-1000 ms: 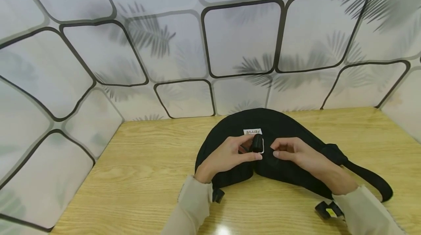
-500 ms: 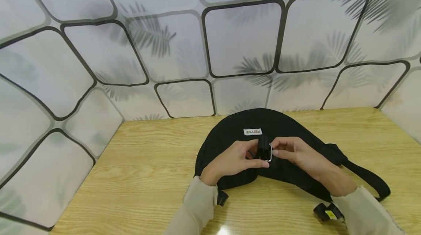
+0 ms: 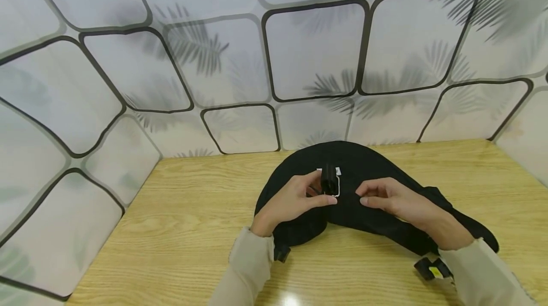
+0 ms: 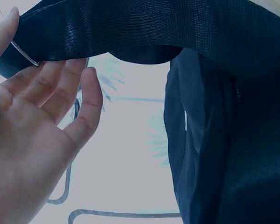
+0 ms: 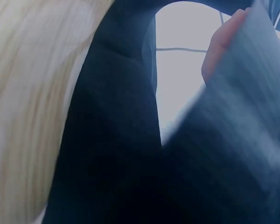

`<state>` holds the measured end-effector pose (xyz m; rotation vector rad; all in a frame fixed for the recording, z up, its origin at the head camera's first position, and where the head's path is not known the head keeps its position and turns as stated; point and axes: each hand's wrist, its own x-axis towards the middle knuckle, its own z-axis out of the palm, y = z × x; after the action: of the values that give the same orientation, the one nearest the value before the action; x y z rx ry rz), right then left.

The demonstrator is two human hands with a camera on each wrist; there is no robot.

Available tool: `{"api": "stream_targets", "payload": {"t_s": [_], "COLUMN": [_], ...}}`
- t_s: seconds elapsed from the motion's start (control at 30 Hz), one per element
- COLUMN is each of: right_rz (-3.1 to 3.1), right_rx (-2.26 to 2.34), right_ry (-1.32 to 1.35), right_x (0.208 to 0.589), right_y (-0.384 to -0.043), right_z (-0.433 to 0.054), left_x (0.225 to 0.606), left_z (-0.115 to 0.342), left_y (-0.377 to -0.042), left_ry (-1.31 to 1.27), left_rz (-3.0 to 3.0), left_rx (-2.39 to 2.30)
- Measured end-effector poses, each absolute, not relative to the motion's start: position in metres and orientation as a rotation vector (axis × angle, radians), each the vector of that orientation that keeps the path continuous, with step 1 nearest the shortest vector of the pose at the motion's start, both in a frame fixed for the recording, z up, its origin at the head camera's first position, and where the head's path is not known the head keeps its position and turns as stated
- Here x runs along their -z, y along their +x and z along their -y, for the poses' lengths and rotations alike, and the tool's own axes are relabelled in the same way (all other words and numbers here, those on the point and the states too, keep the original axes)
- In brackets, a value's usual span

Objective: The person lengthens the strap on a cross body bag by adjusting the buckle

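Observation:
A black crescent-shaped bag (image 3: 368, 163) lies on the table, its white label partly covered. My left hand (image 3: 291, 199) holds a folded black webbing strap (image 3: 328, 180) with a metal slider ring (image 3: 338, 187), above the bag's middle. In the left wrist view, the thumb and fingers (image 4: 51, 84) lie on either side of the strap (image 4: 98, 28) at the ring. To the right, my right hand (image 3: 398, 201) pinches the black strap between thumb and forefinger, apart from the ring. Black fabric (image 5: 242, 121) hides most of that hand in the right wrist view.
Wood-grain table (image 3: 180, 230) surrounds the bag. Wrist devices, one with a yellow patch (image 3: 435, 271), show at both sleeves. A patterned white backdrop (image 3: 317, 54) stands behind and at both sides.
My left hand moved right and down until the ring met the right fingers, then back left and up with strap and ring. The strap loop at right has drawn in toward the bag.

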<state>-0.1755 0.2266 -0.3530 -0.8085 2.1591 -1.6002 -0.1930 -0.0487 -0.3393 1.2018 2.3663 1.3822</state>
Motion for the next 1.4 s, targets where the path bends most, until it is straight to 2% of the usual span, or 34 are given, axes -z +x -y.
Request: {"api": "stream_targets", "payload": {"t_s": [0.37,0.83,1.1,1.4], "right_rz": [-2.231,-2.041,-1.992,-2.005], "right_rx": [1.644,1.762,1.638,1.776], "right_ry": [-0.834,-0.790,-0.927,-0.958], "right_x": [0.354,0.352,0.354,0.359], "right_y": [-0.173,-0.174,-0.179,-0.176], "right_z": [-0.219,-0.219,-0.229,-0.219], "left_x": [0.342,0.348,0.343,0.349], "left_z": [0.037,0.027,0.037,0.030], "left_y": [-0.190,-0.186,-0.189,-0.187], "left_ry": [1.137,1.158,1.123,1.164], "left_rz": [-2.330,-2.294,-2.368,-2.324], "left_rx": [-1.328,-1.307,-1.315,-1.328]}}
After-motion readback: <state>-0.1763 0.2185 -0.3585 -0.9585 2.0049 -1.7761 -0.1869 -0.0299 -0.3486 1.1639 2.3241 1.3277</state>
